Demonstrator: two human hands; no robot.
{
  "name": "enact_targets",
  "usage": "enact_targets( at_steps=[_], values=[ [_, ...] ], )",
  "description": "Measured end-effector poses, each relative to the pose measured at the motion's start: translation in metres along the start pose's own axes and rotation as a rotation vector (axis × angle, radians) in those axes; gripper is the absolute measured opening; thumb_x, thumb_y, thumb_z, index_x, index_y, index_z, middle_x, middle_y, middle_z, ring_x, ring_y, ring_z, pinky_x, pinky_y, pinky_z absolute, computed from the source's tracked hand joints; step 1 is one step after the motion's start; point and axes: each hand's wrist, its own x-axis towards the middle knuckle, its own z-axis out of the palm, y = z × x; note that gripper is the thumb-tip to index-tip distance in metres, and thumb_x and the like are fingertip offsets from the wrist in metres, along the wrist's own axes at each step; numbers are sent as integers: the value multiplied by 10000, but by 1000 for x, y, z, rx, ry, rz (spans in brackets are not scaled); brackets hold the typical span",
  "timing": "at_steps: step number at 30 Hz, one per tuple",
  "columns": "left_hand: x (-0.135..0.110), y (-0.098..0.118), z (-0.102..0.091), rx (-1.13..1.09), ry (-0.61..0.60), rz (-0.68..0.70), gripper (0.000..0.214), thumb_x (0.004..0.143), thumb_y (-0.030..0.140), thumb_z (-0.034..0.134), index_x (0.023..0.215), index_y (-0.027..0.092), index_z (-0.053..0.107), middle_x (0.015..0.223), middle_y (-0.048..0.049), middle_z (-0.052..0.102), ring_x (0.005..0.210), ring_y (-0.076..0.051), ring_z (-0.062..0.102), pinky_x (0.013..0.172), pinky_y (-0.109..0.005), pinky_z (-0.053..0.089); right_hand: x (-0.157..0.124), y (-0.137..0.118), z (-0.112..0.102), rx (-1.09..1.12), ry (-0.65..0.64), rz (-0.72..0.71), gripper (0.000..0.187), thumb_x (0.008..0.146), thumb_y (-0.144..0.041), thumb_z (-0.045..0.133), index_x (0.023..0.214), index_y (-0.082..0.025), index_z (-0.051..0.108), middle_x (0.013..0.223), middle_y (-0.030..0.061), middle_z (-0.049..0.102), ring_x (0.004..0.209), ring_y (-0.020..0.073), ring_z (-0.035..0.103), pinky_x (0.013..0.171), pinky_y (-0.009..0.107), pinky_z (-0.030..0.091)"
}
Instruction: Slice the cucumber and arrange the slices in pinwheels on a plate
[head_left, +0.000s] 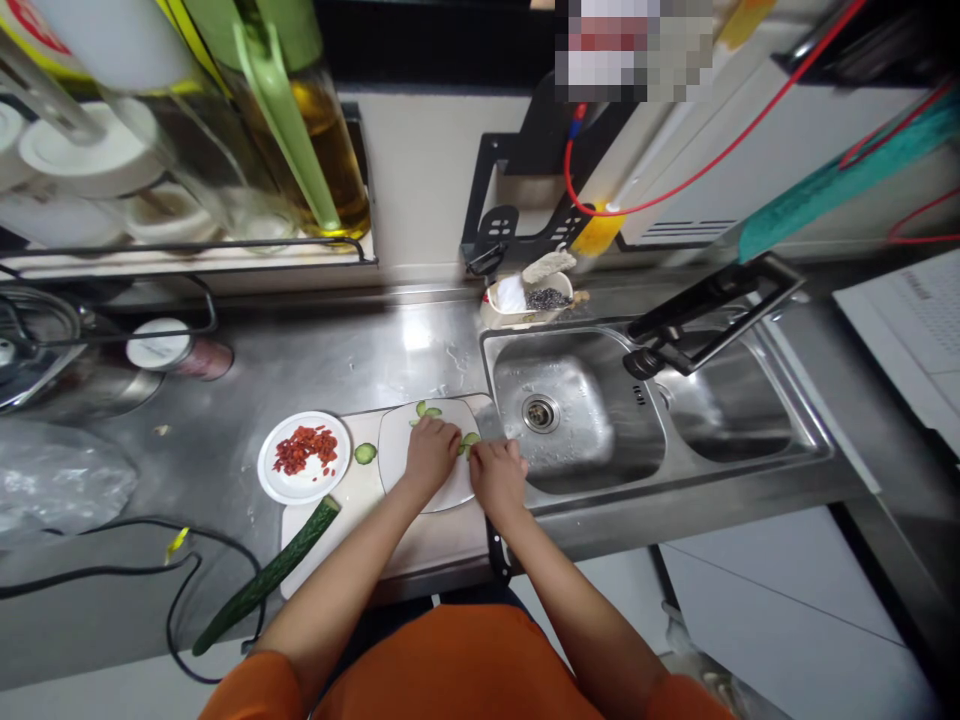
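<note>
My left hand rests on a white oblong plate, fingers curled down; what is under them is hidden. My right hand is at the plate's right edge, with its fingers pinched on cucumber slices that show green between the two hands. More slices lie at the plate's far edge. The plate sits on a white cutting board. One loose slice lies on the board, and the rest of the cucumber lies slantwise over the board's left corner.
A round white plate of chopped red pieces sits left of the board. A black handle sticks out under my right forearm. The steel sink with a black faucet is at right. A black cable loops at front left.
</note>
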Motion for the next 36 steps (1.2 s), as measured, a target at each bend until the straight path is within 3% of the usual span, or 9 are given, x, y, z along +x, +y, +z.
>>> enact_targets(
  at_steps=[14, 19, 23, 28, 32, 36],
  values=[
    [-4, 1, -5, -36, 1, 10, 236, 869, 256, 477, 782, 196, 687, 760, -81, 612, 867, -229, 488, 801, -364, 355, 0, 2, 0, 10, 59, -27, 183, 885, -267, 473, 842, -218, 644, 862, 78, 625, 934, 243, 429, 665, 306, 273],
    [-11, 1, -17, -44, 38, -2, 250, 881, 272, 458, 824, 196, 689, 789, -77, 634, 867, -225, 498, 825, -358, 363, -4, 3, -4, 26, 57, -24, 177, 889, -278, 478, 855, -232, 646, 868, 67, 630, 941, 246, 429, 663, 303, 263],
    [-35, -20, -40, -49, 211, -72, 231, 872, 282, 471, 919, 212, 686, 925, -76, 650, 939, -227, 497, 882, -356, 362, -13, 4, -6, 50, 75, -57, 160, 882, -257, 494, 849, -238, 650, 847, 49, 634, 927, 234, 433, 645, 301, 238],
    [-73, -64, -65, 128, 367, -290, 232, 826, 302, 527, 954, 219, 702, 1090, -105, 579, 1059, -290, 429, 910, -430, 341, -31, 1, 0, 47, 69, -181, 152, 871, -244, 509, 814, -230, 650, 813, 50, 627, 897, 223, 435, 651, 311, 233],
    [-86, -81, -70, 233, 292, -354, 254, 801, 308, 562, 999, 241, 706, 1169, -112, 516, 1080, -320, 378, 880, -469, 344, -40, -10, 4, 30, 24, -253, 146, 870, -241, 513, 807, -227, 644, 807, 50, 621, 890, 220, 430, 649, 314, 230],
    [-84, -79, -72, 318, 176, -385, 291, 817, 312, 550, 1075, 272, 678, 1255, -113, 460, 1071, -320, 361, 831, -461, 352, -44, -20, 6, 36, -12, -306, 139, 877, -230, 515, 825, -223, 644, 829, 45, 622, 897, 207, 425, 656, 308, 228]
  ],
)
